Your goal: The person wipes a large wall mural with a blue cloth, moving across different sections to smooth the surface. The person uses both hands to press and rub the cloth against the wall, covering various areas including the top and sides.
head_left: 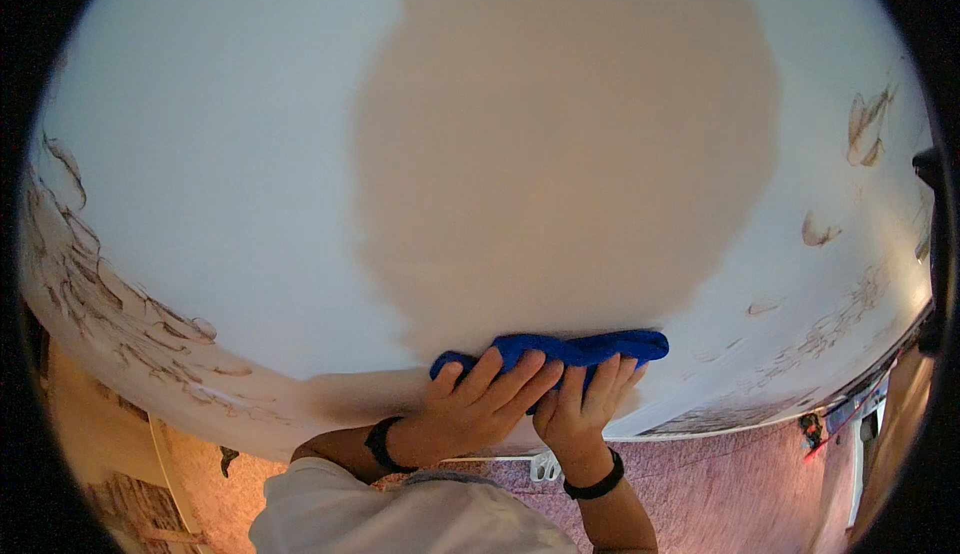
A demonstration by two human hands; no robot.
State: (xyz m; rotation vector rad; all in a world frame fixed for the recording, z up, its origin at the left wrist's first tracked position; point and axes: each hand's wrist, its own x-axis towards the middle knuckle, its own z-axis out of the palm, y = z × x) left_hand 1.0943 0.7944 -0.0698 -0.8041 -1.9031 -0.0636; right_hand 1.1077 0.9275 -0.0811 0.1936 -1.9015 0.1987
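A bunched blue cloth (581,349) lies against a broad, pale surface (225,141) that fills most of the view. My left hand (476,400) presses the left part of the cloth with its fingers spread over it. Close beside it, my right hand (585,407) grips the right part, its fingertips on the fabric. Parts of the cloth are hidden under my fingers. Both wrists wear dark bands. Brown feather-like drawings (97,276) mark the surface at the left, and similar ones (866,130) appear at the right. A large beige patch, perhaps a shadow or reflection, covers the middle.
Beyond the surface's near edge is a pinkish carpet (697,471). A small white object (545,467) shows by that edge. A small dark object (229,460) lies at lower left. Dark and red items (814,438) sit at lower right, too small to identify.
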